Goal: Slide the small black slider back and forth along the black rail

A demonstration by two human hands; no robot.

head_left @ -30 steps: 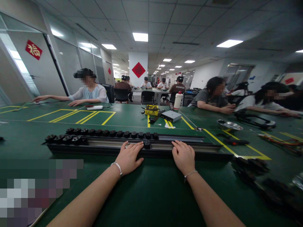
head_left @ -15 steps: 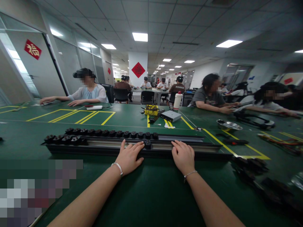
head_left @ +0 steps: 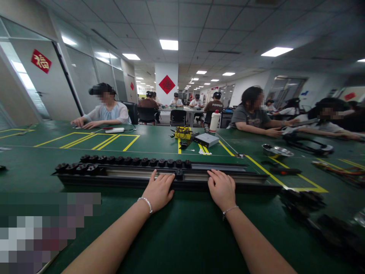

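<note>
A long black track with a pale inner channel lies crosswise in front of me. My left hand rests on it, palm down and fingers stretched out, beside a single black block seated in the channel. Farther right on the same track lies my right hand, its fingers extended and holding nothing. Several black blocks, perhaps socket modules, sit at the track's left end. Just behind is a second black track with a row of similar blocks.
More black pieces lie in a blurred heap at right. Beyond the tracks are a metal bowl, a grey box, a yellow container with wires and a bottle. Co-workers sit around the green table.
My left hand has shifted slightly right along the track; my right hand stays nearly still. The co-worker at left has drawn one hand in toward the other.
</note>
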